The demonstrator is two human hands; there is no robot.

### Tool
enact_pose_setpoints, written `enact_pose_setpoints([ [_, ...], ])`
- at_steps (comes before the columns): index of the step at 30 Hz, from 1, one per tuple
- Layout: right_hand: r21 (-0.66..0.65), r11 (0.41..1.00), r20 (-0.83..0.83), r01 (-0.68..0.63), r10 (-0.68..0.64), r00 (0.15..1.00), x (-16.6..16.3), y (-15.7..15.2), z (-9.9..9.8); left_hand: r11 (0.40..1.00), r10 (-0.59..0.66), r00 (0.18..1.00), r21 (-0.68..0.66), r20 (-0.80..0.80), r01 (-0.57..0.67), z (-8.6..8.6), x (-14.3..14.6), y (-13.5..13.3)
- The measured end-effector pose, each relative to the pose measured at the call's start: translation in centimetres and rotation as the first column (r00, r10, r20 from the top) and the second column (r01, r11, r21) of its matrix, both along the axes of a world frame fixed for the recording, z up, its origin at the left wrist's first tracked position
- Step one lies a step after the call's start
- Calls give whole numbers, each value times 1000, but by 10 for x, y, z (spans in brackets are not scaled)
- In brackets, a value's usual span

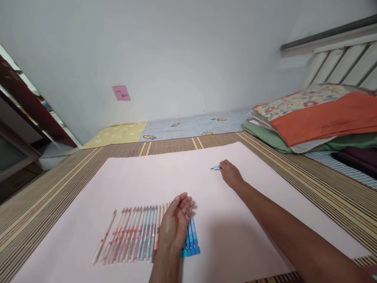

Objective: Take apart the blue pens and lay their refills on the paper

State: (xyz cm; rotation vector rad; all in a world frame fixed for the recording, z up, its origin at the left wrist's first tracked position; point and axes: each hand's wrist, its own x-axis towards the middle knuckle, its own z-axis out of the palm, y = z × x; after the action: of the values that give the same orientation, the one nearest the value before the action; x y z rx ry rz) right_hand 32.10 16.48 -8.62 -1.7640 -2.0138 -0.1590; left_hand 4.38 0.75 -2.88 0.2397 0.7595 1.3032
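Note:
My right hand (231,173) is closed on a pale blue pen (216,168) above the pink sheet (235,212). The pen's thin dark tip points left, and its rear part is hidden in my fingers. My left hand (178,216) is turned palm up with loosely curled, parted fingers and holds nothing. It hovers over or rests on a row of pens; I cannot tell which. Pale, reddish-patterned pens (129,236) lie side by side to its left. Bright blue pens (193,237) show to its right, and the hand covers those between.
The pink sheet lies on a striped mat (82,181). Folded cloths, orange and floral on top (318,114), are piled at the right below a radiator (344,65). A wall stands behind, with a pink note (121,93) stuck on it.

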Motion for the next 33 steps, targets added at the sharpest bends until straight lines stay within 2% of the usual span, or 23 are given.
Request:
enact_pose_setpoints([
  [12, -10, 999, 2, 44, -44, 999, -4, 6, 2, 1000, -14, 1000, 10, -4, 14, -3, 2, 0],
  [20, 38, 998, -72, 48, -46, 996, 3, -1, 2, 1000, -14, 1000, 8, 2, 14, -1, 3, -1],
  [24, 46, 990, -139, 136, -128, 982, 14, -3, -2, 1000, -14, 1000, -3, -11, 14, 1, 4, -1],
  [28, 0, 968, -210, 250, -245, 947, 22, -1, -8, 1000, -16, 1000, -16, -9, 16, 1, 5, -1],
  [33, -41, 957, -272, 287, -287, 918, 22, 5, -11, 1000, -16, 1000, -26, -13, 15, -1, 6, -1],
])
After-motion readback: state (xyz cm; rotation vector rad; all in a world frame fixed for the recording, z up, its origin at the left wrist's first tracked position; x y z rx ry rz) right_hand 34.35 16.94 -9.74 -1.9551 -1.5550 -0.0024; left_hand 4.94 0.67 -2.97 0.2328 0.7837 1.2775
